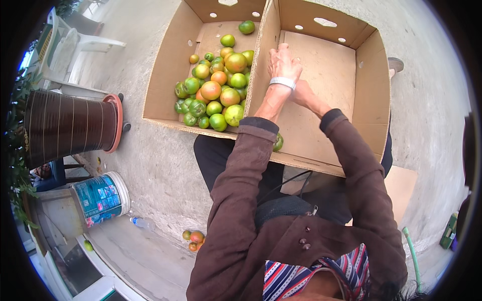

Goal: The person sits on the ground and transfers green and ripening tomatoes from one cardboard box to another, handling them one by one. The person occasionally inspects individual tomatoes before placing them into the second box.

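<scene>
My left hand [285, 64], with a silver watch [283, 81] at its wrist, is inside the right cardboard compartment [324, 101], close to the dividing wall [260, 56]. Its fingers are bent, and whatever may lie under them is hidden. My right hand [300, 93] crosses beneath it, mostly covered, so its fingers do not show. One green tomato [278, 142] lies in the near left corner of this compartment, partly behind my left sleeve. Many green and orange tomatoes [211, 90] are heaped in the left cardboard compartment [162, 86].
A brown ribbed plant pot [71, 128] stands at left near a white plastic chair [81, 41]. Below it are a printed bucket [101, 199] and a plastic bottle [142, 222]. Several tomatoes [196, 237] lie on the ground behind my left arm. A green hose [412, 256] runs at right.
</scene>
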Tool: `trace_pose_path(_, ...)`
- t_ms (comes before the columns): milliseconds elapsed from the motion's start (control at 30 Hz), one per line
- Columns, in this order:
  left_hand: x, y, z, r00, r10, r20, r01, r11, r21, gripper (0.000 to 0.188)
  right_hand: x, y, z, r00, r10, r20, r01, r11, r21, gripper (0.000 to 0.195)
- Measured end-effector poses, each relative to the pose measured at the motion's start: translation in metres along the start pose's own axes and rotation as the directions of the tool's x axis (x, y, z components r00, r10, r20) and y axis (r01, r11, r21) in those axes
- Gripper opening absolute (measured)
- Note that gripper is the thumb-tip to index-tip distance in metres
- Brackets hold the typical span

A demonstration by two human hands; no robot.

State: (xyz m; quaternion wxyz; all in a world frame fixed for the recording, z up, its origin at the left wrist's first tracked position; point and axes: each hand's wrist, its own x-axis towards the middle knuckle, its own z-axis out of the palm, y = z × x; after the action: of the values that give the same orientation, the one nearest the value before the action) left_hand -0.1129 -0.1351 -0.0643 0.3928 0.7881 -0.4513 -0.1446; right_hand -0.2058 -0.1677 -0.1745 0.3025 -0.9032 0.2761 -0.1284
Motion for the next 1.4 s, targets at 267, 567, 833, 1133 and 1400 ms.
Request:
trace_pose_path(267,0.001,0.011,0.002,0.723,0.050,0.689,0.448,0.725,-0.522,0.056,-0.065,-0.052,-0.135,0.915,0.244,-0.321,-0.202,0.966,0.159,0.041)
trace_pose_path(567,-0.001,0.017,0.002,0.765,0.242,0.597,0.382,0.575,-0.724,0.047,-0.088,-0.050,-0.145,0.870,0.072,-0.487,-0.061,0.997,0.039,0.054)
trace_pose_path(833,0.014,0.004,-0.090,0.996,0.094,-0.006,-0.062,0.599,-0.798,0.046,-0.095,-0.018,-0.131,0.919,0.138,-0.368,-0.174,0.983,-0.066,0.040)
trace_pose_path(1133,0.017,-0.153,-0.244,0.957,-0.213,-0.199,0.291,0.740,0.606,0.038,-0.097,-0.023,-0.127,0.959,0.109,-0.260,-0.133,0.988,-0.077,0.029)
trace_pose_path(1400,0.014,-0.216,-0.267,0.836,-0.546,0.058,0.196,0.395,0.898,0.032,-0.096,-0.027,-0.124,0.972,0.122,-0.199,-0.139,0.987,-0.075,0.027)
